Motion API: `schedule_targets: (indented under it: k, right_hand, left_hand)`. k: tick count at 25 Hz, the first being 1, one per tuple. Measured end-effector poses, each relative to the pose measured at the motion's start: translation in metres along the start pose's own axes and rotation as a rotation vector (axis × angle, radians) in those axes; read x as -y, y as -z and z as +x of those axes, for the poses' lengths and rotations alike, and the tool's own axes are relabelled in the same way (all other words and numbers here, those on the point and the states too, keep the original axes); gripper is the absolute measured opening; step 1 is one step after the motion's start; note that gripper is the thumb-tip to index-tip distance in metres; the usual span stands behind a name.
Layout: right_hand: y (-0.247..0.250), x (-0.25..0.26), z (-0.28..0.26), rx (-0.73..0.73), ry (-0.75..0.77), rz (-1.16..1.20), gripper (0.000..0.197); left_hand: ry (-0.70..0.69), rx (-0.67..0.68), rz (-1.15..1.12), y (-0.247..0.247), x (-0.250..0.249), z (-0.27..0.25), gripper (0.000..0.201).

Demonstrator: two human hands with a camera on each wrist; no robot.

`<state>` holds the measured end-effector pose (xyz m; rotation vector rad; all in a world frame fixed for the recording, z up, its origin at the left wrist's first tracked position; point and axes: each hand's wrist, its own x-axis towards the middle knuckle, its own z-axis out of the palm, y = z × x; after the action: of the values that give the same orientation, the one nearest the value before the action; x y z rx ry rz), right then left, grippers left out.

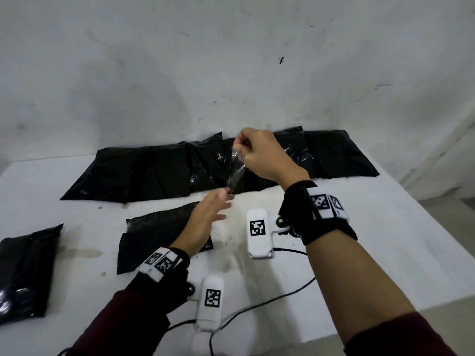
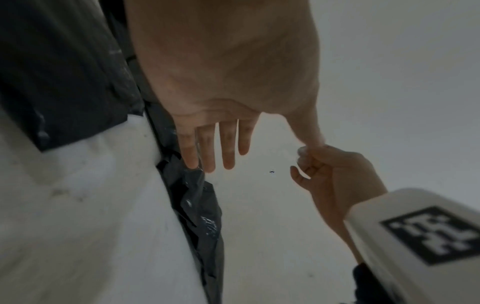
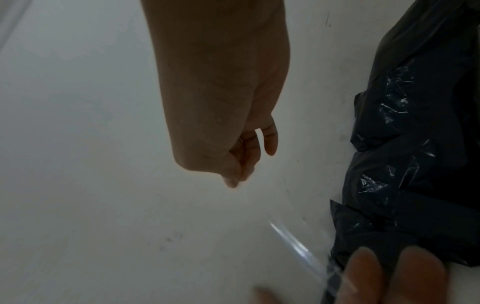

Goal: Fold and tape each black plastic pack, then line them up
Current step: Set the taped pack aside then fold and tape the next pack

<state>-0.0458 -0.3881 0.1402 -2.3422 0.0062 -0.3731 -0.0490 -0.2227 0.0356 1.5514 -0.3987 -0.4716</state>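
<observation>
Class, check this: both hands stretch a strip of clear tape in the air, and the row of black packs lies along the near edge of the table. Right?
Not quite. The row of black packs lies along the far edge, against the wall, as the head view shows. The left hand and right hand do stretch the clear tape.

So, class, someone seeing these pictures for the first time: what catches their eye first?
The strip of clear tape stretched in mid-air at centre, its top pinched by the right hand and its bottom end at the left hand. Behind it a row of black packs lines the wall, with one pack under the left forearm.
</observation>
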Motion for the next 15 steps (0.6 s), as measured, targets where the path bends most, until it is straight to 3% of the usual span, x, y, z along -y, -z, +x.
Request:
schedule_targets:
  k: [4, 6, 10, 15]
  right_hand:
    - [0.006, 0.005, -0.009, -0.053, 0.037, 0.071, 0.009]
    - [0.007, 0.005, -0.013, -0.060, 0.038, 0.095, 0.009]
    - [0.002, -0.004, -0.021, -0.017, 0.028, 0.114, 0.009]
    - [-0.027, -0.034, -0.031, 0.082, -0.085, 0.190, 0.012]
  left_hand:
    - [-0.040, -0.074, -0.044, -0.018, -0.018, -0.007, 0.017]
    - [-0.043, -0.094, -0.094, -0.014, -0.020, -0.010, 0.017]
    - [0.019, -0.054, -0.318, -0.009, -0.022, -0.014, 0.036]
    - [0.100, -0.202, -0.173, -0.014, -0.006, -0.010, 0.010]
